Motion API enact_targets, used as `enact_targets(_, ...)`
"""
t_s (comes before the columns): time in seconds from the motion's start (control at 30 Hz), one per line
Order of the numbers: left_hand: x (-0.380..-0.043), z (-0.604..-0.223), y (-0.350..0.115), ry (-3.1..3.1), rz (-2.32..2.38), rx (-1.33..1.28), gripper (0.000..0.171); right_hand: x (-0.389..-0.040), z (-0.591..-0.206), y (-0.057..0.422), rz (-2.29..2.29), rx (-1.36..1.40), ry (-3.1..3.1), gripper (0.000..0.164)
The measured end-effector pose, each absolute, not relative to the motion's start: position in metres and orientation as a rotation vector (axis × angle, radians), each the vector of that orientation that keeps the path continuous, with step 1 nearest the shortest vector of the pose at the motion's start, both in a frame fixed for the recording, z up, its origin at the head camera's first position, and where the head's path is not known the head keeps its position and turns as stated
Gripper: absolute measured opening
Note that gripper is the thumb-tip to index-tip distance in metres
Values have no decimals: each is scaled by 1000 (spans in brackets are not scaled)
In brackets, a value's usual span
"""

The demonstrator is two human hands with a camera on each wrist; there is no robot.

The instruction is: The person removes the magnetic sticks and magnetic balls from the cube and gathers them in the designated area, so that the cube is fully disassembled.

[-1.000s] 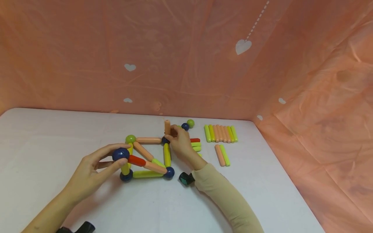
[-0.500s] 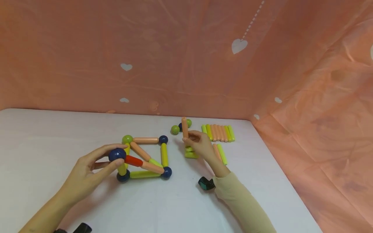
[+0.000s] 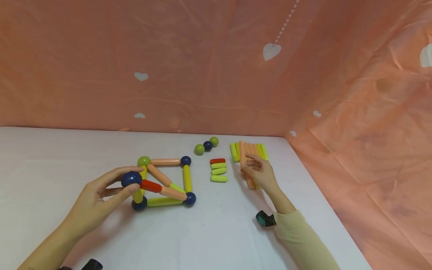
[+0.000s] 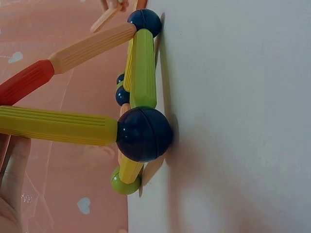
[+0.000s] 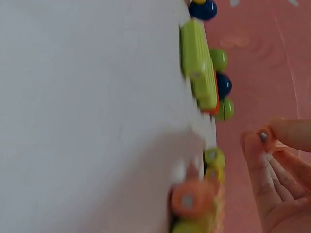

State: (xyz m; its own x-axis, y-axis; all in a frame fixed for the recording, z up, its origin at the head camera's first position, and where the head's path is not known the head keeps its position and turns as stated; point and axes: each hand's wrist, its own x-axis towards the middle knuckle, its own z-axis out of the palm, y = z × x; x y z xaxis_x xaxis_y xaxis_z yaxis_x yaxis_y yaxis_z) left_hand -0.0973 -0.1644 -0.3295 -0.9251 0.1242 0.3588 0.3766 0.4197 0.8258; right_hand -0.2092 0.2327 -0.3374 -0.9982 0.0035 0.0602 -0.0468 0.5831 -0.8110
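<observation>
My left hand (image 3: 96, 198) pinches a blue ball (image 3: 131, 179) between thumb and fingers. That ball tops a yellow rod (image 4: 58, 126) and joins a red rod (image 3: 150, 186), which continues into a peach rod (image 3: 173, 193) sloping down to the front right blue ball (image 3: 189, 199). Below lies a four-sided base of rods and balls, with a green ball (image 3: 143, 161) at its back left and a diagonal across it. My right hand (image 3: 264, 174) pinches a separate peach stick (image 3: 242, 150), held upright over the row of rods; its metal-tipped end shows in the right wrist view.
Between the hands lie a red short rod (image 3: 217, 161) and several short green rods (image 3: 218, 171). Behind them sit green and blue balls (image 3: 207, 146). A row of longer rods (image 3: 262, 150) lies at right, with a peach rod (image 3: 249, 182) in front. A peach curtain (image 3: 202, 75) borders the table.
My right hand has carried the peach stick rightward, from beside the base's back right ball to the row of rods. My left hand keeps its pinch on the blue ball.
</observation>
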Motion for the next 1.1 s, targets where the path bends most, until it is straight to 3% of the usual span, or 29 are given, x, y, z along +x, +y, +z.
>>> enact_targets(0.5, -98, -331, -165, -2418, -1512, -447, 36, -188, -335, 285, 1154, -63, -2944, 44)
enact_targets(0.87, -100, -333, -166, -2424, -1519, -450, 36, -181, -331, 288, 1165, -207, -3023, 41)
enact_targets(1.1, -99, -334, -167, -2415, -1535, -452, 36, -179, -332, 287, 1051, -146, -3054, 36)
